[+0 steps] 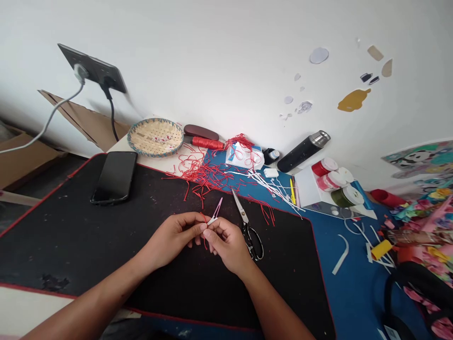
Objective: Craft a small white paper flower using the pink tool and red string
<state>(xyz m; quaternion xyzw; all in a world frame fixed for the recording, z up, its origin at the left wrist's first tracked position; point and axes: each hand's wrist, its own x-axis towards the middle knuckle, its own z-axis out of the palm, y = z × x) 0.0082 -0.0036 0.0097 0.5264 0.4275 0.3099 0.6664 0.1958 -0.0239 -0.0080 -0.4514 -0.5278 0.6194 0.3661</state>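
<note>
Over the black mat, my left hand and my right hand meet with fingertips pinched together. A thin red cord passes between them, with short ends showing above and below the fingers. From the pinch rises a small pink and white looped piece; its lower part is hidden by the fingers. Black-handled scissors lie partly spread just right of my right hand. Beyond both hands are scattered red cord pieces.
A phone lies on the mat's left. Along the wall are a woven basket, a red thread spool, white cords, a black flask and paint jars. Coloured craft material crowds the right.
</note>
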